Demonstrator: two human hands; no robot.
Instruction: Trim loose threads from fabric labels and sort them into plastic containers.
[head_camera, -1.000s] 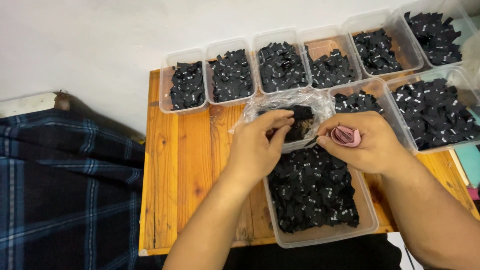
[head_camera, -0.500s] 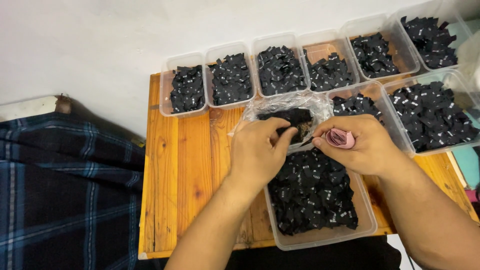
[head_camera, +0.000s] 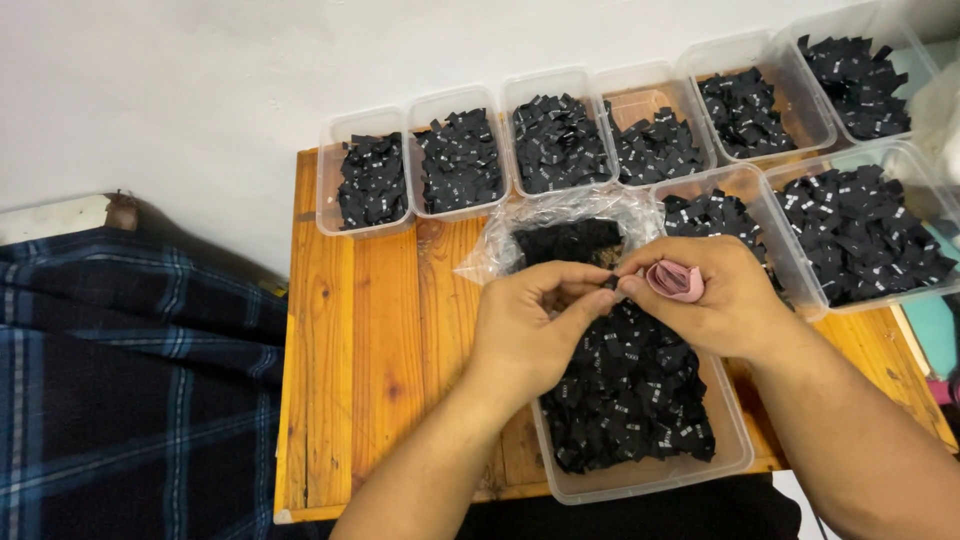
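The fingertips of both hands are now brought together over the front tub (head_camera: 740, 455) at the desk's (head_camera: 360, 350) near edge, away from the clear plastic bag (head_camera: 520, 235). A small black label (head_camera: 608, 284) is pinched between the left hand (head_camera: 530, 325) and right hand (head_camera: 720, 300). A pink roll (head_camera: 675, 280) is held curled in the right hand, just beside the label.

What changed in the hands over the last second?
The left hand drew back out of the clear plastic bag and now meets the right hand fingertip to fingertip over the near container, pinching a small black piece. The pink roll stays in the right hand; the containers have not moved.
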